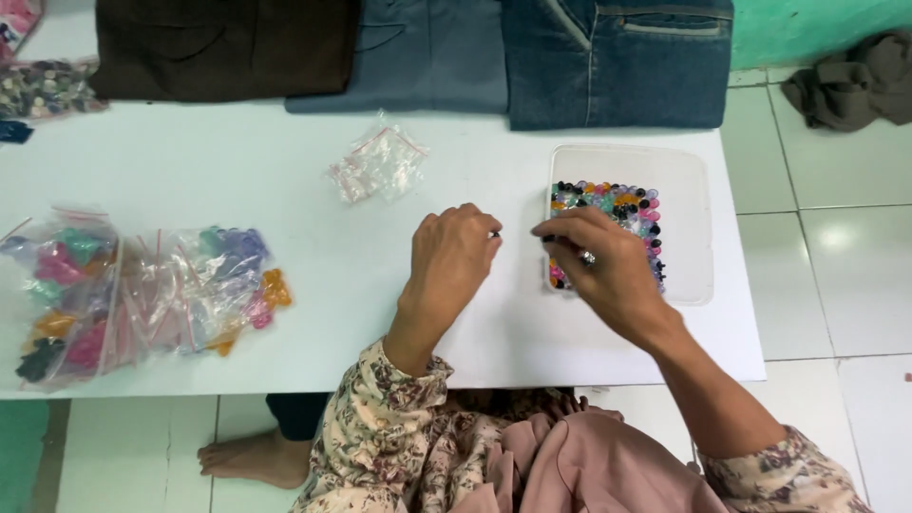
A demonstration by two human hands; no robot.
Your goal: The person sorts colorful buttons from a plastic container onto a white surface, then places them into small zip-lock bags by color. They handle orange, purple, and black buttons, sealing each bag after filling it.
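My left hand (pixel 454 252) hovers over the white table (pixel 237 171) with its fingers curled, pinching a small dark bead at the fingertips. My right hand (pixel 603 266) reaches over the left edge of a clear plastic tray (pixel 689 204) and pinches another small dark bead; a ring shows on one finger. The tray holds a patch of colourful beads (pixel 617 204), partly hidden by my right hand. The two hands' fingertips are a short gap apart.
Small empty zip bags (pixel 378 163) lie mid-table. Filled bags of coloured beads (pixel 142 290) sit at the left. Folded brown cloth (pixel 223 47) and jeans (pixel 617 62) lie along the far edge. A dark garment (pixel 850 81) lies on the tiled floor; a bare foot (pixel 252 456) is under the table.
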